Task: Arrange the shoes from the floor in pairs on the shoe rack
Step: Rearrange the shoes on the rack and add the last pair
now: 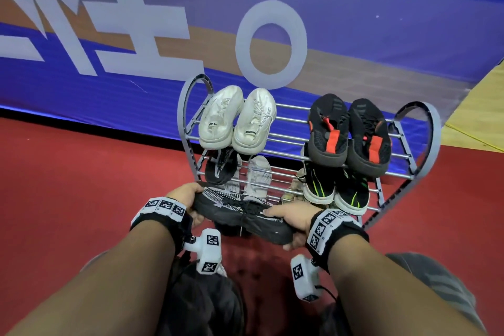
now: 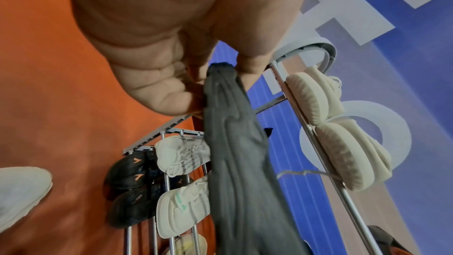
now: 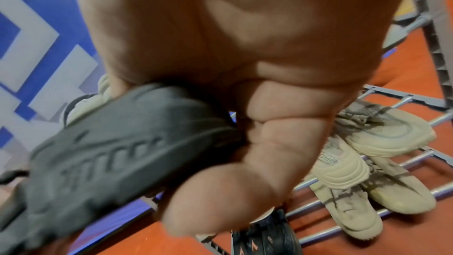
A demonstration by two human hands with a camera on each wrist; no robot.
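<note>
A black mesh sneaker hangs sideways in front of the grey shoe rack, level with its second tier. My left hand grips its left end, and my right hand grips the right end with the thumb under the sole. In the left wrist view my fingers pinch the tip of the dark sole. The right wrist view shows my thumb against the sole. A matching black mesh sneaker sits alone at the left of the second tier.
On the top tier sit a white pair and a black-and-red pair. The second tier holds white knit shoes and a black-and-green pair. Beige shoes lie lower down. A blue banner stands behind; the floor is red carpet.
</note>
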